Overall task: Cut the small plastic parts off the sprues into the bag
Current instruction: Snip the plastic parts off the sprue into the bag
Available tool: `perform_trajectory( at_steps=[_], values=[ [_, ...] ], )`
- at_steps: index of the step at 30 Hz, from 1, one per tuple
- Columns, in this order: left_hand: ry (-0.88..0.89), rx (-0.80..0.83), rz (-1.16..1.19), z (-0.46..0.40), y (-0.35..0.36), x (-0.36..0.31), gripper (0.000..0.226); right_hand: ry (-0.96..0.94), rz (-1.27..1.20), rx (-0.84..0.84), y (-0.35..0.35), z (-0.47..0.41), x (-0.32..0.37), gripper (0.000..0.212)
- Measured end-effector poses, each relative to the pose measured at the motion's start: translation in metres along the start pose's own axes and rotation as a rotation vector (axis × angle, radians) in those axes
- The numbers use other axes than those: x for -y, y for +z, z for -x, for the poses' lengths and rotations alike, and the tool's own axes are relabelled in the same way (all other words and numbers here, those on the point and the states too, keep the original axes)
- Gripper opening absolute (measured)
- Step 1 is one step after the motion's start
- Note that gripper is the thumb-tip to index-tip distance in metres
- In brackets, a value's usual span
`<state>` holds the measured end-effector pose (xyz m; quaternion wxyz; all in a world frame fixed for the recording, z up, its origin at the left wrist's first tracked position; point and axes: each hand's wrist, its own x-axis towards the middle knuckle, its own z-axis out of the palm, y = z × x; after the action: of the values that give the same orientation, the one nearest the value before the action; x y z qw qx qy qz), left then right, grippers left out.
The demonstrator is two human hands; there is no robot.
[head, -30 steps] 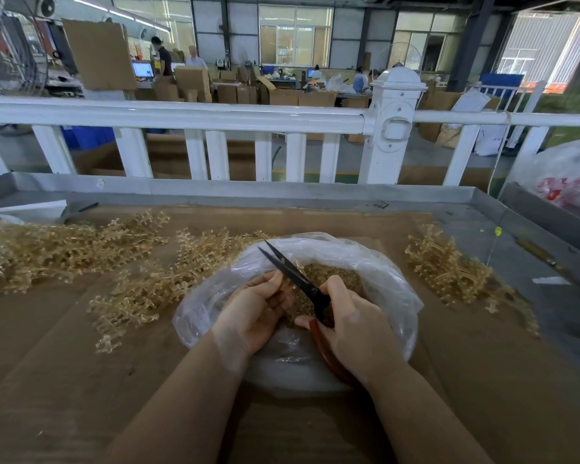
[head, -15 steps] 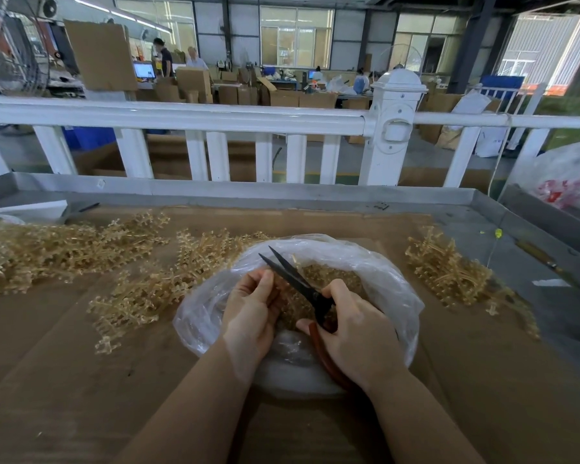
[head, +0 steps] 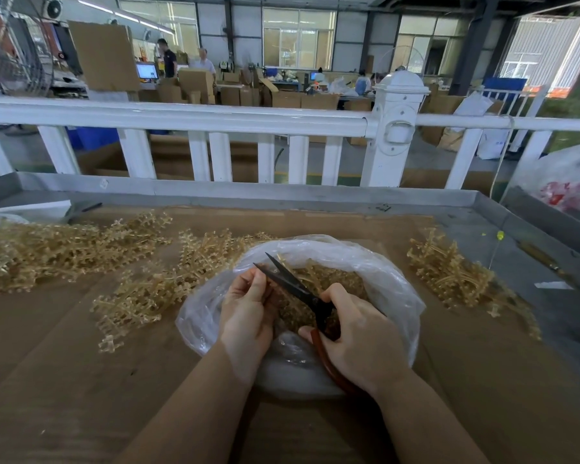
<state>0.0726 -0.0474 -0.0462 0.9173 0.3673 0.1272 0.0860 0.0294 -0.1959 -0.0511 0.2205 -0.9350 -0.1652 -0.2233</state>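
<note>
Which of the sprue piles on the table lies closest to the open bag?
The middle pile, just left of the clear bag: its branches reach the bag's rim. The far-left pile and the right pile lie apart from it.

a white railing (head: 195,118) with a capped post (head: 395,128) runs along the far edge of the cardboard-covered table (head: 64,380). beyond it, stacked cardboard boxes (head: 195,82), a lit monitor (head: 147,71) and two people (head: 181,61) standing. a big fan (head: 10,58) stands far left.
</note>
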Motion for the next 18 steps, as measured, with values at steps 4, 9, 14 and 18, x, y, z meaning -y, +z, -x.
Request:
perform_trajectory(
  at_steps=[4, 9, 14, 18],
  values=[
    [-0.015, 0.042, -0.011, 0.0006, -0.0029, -0.0006, 0.021, 0.006, 0.012, 0.006, 0.0027, -0.0003, 0.0001, 0.046],
    [-0.091, 0.162, 0.000, 0.0017, -0.0074, -0.0057, 0.022, 0.022, 0.025, -0.010, 0.0054, -0.0008, -0.0005, 0.045],
    [-0.088, 0.286, -0.033, 0.0029, -0.0095, -0.0069, 0.036, 0.033, 0.005, -0.044, 0.0058, -0.0019, 0.0001, 0.042],
    [-0.054, 0.236, 0.004, 0.0044, -0.0061, -0.0032, 0.030, 0.039, 0.014, -0.051, 0.0045, -0.0008, -0.0003, 0.042]
  ],
)
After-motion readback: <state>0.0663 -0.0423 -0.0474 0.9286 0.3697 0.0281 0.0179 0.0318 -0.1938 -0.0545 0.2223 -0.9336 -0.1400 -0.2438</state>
